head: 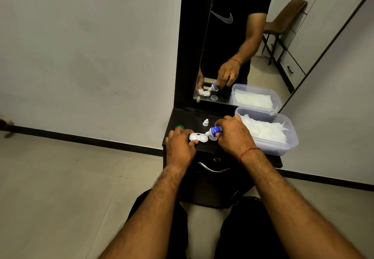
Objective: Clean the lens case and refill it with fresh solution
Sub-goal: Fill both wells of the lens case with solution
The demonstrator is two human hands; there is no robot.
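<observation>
Near edge of the dark cabinet top [204, 147]: your left hand [180, 145] is down on the lens case [199, 137], fingers curled around its left end, thumb pressing at the near side. It pins the case rather than lifts it. The case lies flat, long axis running left to right along the front edge, both wells uncapped and facing up.

Your right hand [232, 135] is closed around the solution bottle [214, 131], tilted with the nozzle pointing left and down at the right-hand well. Tip is just over that well, or touching it; cannot tell which. Judgement: the fill is under way on the right well; the left one lies further left along the same axis, under your left fingers' reach, so the bottle must travel left.

Beside the right well, a clear cap [213, 138]. Further back, the bottle's small white cap [205, 122]; a green cap [179, 127] towards the left edge. Right side: a plastic tub [283, 149] of tissue. Behind, the mirror [232, 36].
</observation>
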